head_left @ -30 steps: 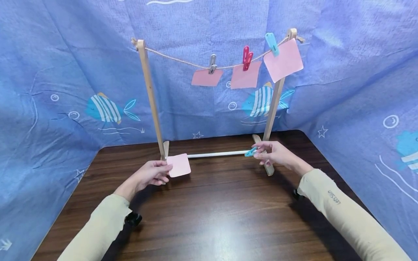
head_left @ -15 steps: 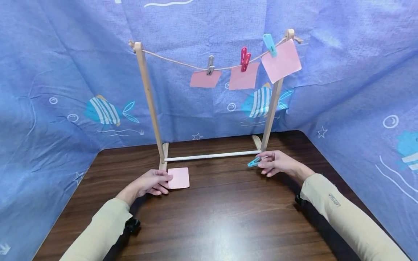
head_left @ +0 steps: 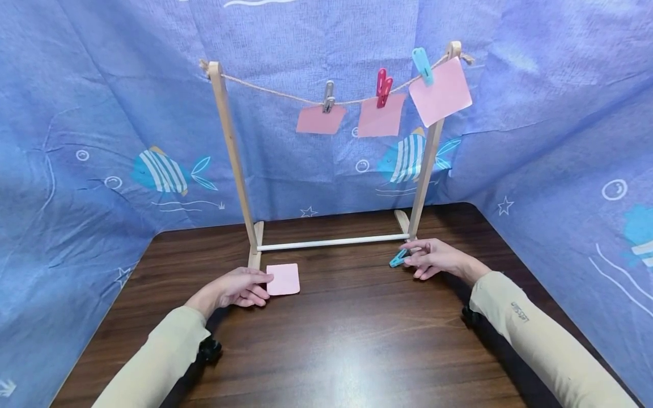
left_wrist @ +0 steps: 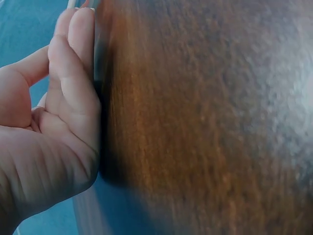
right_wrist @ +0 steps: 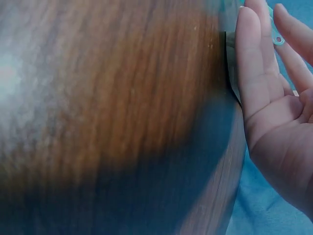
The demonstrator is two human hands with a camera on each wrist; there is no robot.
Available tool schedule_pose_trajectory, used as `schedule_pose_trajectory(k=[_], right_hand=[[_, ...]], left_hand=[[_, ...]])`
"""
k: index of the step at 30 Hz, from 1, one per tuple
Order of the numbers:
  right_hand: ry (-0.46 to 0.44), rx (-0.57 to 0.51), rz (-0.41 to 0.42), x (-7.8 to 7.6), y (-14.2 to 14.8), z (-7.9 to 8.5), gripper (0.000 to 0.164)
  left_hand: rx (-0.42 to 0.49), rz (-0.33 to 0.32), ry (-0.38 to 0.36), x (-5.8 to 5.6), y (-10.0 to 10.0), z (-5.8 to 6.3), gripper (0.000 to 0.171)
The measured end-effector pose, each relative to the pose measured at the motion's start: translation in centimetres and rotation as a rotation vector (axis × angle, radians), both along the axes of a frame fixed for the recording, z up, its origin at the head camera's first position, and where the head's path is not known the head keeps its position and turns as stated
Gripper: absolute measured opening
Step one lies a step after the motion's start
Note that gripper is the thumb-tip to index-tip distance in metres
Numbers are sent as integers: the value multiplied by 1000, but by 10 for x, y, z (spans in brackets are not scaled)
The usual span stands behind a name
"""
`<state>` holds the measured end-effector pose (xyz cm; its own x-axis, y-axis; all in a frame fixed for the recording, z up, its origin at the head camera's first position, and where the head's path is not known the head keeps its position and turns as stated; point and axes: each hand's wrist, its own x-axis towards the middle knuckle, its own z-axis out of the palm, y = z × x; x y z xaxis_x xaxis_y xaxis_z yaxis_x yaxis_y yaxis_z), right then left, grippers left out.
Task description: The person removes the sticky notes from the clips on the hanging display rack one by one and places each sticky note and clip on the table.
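At the left, my left hand (head_left: 244,287) pinches the near edge of a square pink paper card (head_left: 283,279) between thumb and fingers, low over the table. On the right, my right hand (head_left: 433,259) holds a light blue clothespin (head_left: 398,258) at its fingertips, beside the foot of the rack. In the right wrist view, only one end of the clothespin (right_wrist: 278,39) shows between fingers and thumb. My left hand (left_wrist: 58,107) fills the side of the left wrist view, where the card is mostly hidden.
A wooden rack with left post (head_left: 232,147) and right post (head_left: 425,170) carries a sagging string (head_left: 265,89). Pink cards hang from it under a grey clothespin (head_left: 329,97), a red clothespin (head_left: 382,90) and a blue clothespin (head_left: 422,66). A white bar (head_left: 331,243) joins the posts low down.
Both hands have come down and nearer to me, the left with the pink card, the right with the blue clothespin. In the last half second they have barely shifted; the clothespin has turned slightly.
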<state>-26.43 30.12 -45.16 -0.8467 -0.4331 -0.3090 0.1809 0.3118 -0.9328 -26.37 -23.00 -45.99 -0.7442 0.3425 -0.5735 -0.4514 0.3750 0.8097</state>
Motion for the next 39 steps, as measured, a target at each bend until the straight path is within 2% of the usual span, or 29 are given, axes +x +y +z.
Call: schedule_pose_trajectory(k=[4,10,14,18,21,25,31,39], right_hand=[[-15,55,3,-2,-2,5,68],[-37,199,3,-4,-5,14,68],[-57,225,16,-4,-7,16,65],[-47,282,14,-3,-7,16,61],[-35,324,5,-2,-6,15,60],[-19,330,2,-3,-4,12,62],[-23,318,6,-4,-5,12,62],[-30,331,7,-2,-4,17,62]], left_hand=[[20,8,-20,-2,-1,1,53],[46,-14,-30,-4,-1,8,46],[62,-20,-40,-5,-1,11,45],[83,-6,-24,-7,-1,12,45],[82,0,-7,-7,-1,12,38],[49,-11,11,-8,-2,10,31],[18,-28,31,-10,-3,10,33],[7,-18,64,-10,0,11,35]])
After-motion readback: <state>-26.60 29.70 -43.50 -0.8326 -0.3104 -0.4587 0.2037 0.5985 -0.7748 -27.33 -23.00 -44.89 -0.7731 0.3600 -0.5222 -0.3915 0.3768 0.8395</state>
